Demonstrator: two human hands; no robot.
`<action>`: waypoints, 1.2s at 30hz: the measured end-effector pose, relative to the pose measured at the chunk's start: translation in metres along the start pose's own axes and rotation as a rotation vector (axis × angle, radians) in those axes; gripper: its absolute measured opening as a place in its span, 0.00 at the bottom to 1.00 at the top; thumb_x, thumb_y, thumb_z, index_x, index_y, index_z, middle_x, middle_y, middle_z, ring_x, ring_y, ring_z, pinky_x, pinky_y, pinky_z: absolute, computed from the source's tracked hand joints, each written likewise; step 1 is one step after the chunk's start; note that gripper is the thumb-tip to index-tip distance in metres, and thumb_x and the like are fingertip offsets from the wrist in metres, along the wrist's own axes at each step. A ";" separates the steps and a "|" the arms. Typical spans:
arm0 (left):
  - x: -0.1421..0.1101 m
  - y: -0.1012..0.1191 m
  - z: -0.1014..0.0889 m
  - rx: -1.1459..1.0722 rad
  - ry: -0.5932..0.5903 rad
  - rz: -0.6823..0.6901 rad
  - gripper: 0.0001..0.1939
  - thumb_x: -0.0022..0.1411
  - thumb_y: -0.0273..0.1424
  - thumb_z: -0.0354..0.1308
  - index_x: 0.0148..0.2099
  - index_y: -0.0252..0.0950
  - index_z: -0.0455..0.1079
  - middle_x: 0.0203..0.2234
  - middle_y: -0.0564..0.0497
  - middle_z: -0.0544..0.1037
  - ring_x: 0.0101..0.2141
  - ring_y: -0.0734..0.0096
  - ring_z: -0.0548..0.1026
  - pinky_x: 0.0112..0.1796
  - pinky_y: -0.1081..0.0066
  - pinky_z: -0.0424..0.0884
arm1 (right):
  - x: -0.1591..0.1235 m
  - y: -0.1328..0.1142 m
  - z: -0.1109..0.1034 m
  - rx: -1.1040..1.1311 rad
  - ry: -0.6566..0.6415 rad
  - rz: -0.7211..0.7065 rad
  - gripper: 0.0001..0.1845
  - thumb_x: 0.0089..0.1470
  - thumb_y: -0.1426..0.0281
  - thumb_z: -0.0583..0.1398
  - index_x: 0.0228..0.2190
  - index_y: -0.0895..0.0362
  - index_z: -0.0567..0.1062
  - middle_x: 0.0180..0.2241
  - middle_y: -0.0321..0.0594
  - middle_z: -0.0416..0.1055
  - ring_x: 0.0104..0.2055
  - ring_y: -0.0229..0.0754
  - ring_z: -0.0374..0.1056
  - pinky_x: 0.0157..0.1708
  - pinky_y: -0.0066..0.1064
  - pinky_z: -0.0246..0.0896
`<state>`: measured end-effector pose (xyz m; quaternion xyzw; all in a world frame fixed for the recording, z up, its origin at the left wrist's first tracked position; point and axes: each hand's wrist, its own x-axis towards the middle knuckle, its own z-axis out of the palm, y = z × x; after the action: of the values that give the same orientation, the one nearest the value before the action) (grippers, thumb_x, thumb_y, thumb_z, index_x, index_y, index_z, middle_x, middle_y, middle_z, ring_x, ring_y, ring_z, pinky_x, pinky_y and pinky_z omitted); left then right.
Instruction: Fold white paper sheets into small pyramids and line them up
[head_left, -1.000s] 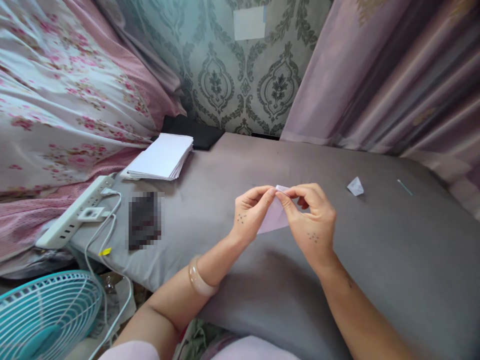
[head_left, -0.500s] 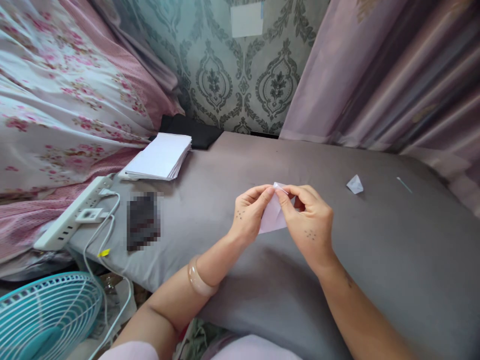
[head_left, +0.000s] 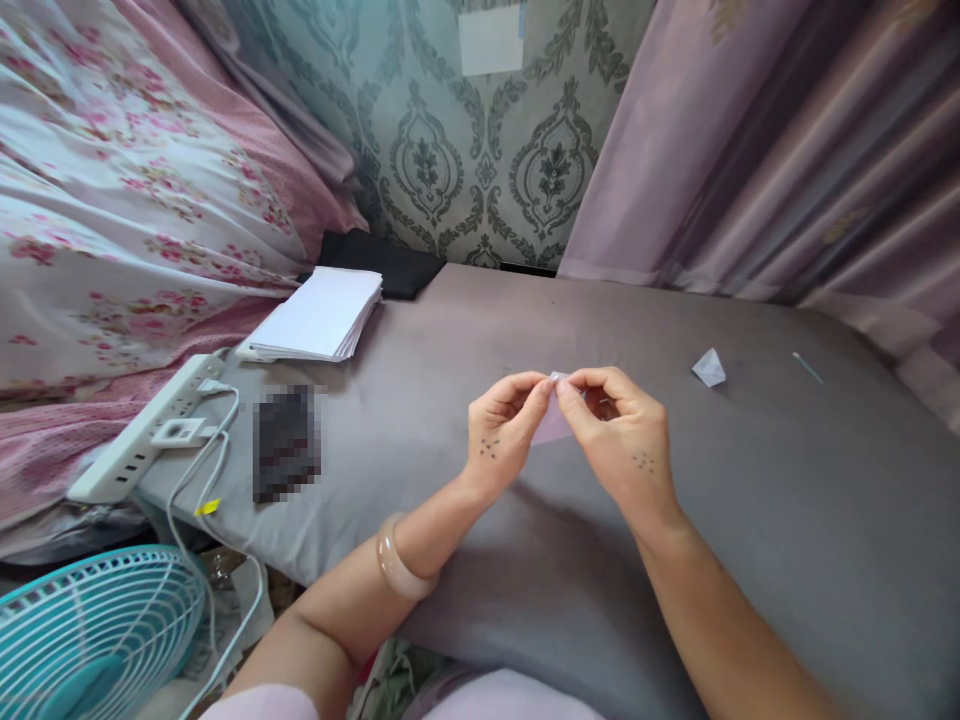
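Note:
My left hand (head_left: 501,432) and my right hand (head_left: 624,440) meet above the grey cushioned surface (head_left: 525,330). Both pinch a small folded piece of pale pink paper (head_left: 553,424) at its top edge, thumbs and forefingers pressed together. Most of the paper is hidden between the two hands. A bangle sits on my left wrist. A small white folded paper shape (head_left: 709,368) lies on the surface to the right, apart from my hands.
A stack of white paper sheets (head_left: 319,315) lies at the back left, beside a black object (head_left: 382,265). A blurred dark item (head_left: 285,442), a white power strip (head_left: 142,428) with cables and a teal fan (head_left: 90,640) are at left. A thin green stick (head_left: 808,368) lies far right.
My hands have drawn closer together and turned slightly, so less of the pink paper shows between them than before. Nothing else has moved.

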<state>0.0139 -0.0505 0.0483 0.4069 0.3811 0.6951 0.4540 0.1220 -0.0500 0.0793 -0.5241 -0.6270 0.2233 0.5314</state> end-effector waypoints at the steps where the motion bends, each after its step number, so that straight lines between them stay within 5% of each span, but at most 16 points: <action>1: 0.000 -0.001 -0.001 0.019 -0.002 0.015 0.08 0.55 0.36 0.65 0.35 0.37 0.77 0.30 0.51 0.80 0.30 0.74 0.75 0.34 0.72 0.71 | 0.000 0.000 0.000 0.011 -0.008 0.015 0.05 0.50 0.66 0.63 0.28 0.55 0.75 0.25 0.33 0.69 0.25 0.35 0.61 0.27 0.29 0.60; 19: 0.000 -0.004 -0.006 0.134 -0.115 0.119 0.09 0.59 0.35 0.62 0.38 0.35 0.76 0.31 0.50 0.80 0.32 0.75 0.75 0.37 0.74 0.72 | 0.004 -0.008 -0.013 0.128 -0.144 0.169 0.10 0.49 0.61 0.64 0.29 0.55 0.75 0.26 0.34 0.69 0.27 0.35 0.62 0.27 0.28 0.57; 27: 0.001 -0.006 -0.006 0.181 -0.160 0.065 0.09 0.60 0.35 0.61 0.38 0.35 0.76 0.32 0.50 0.80 0.32 0.74 0.75 0.37 0.73 0.72 | 0.009 -0.002 -0.015 0.002 -0.127 0.007 0.10 0.54 0.63 0.61 0.26 0.56 0.75 0.24 0.33 0.68 0.25 0.34 0.61 0.26 0.27 0.56; 30: 0.002 -0.008 -0.006 0.097 -0.194 0.054 0.11 0.60 0.34 0.61 0.45 0.37 0.74 0.34 0.50 0.80 0.34 0.74 0.76 0.39 0.73 0.73 | 0.010 0.001 -0.013 -0.065 -0.060 -0.107 0.09 0.55 0.67 0.60 0.25 0.56 0.73 0.25 0.34 0.68 0.26 0.34 0.61 0.27 0.27 0.57; 36: 0.004 -0.011 -0.008 0.217 -0.164 0.262 0.07 0.59 0.31 0.62 0.41 0.37 0.75 0.37 0.49 0.78 0.39 0.71 0.76 0.42 0.70 0.73 | 0.010 0.004 -0.012 -0.032 -0.054 -0.039 0.09 0.54 0.65 0.61 0.26 0.56 0.76 0.26 0.35 0.71 0.27 0.35 0.64 0.29 0.28 0.58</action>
<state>0.0096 -0.0443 0.0362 0.5548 0.3592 0.6675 0.3429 0.1352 -0.0433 0.0846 -0.5139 -0.6547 0.2168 0.5101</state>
